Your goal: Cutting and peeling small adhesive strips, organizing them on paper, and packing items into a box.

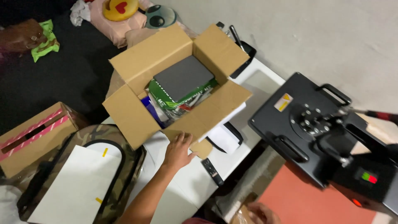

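Right hand (260, 214) was recorded at the lower edge, partly cut off, resting on a brown object; its grip could not be told. Left hand (178, 150) was laid flat, fingers spread, holding nothing, on the near flap of the cardboard box (137, 120). The box was stood open on the white bench (195, 178), overhanging its far edge. A grey slab (183, 77) and green packets (166, 97) were held inside. A remote control (212, 171) was noted near the hand, a black heat press (327, 137) to the right. Risk judged: tipping of the box, were the flap pressed down.
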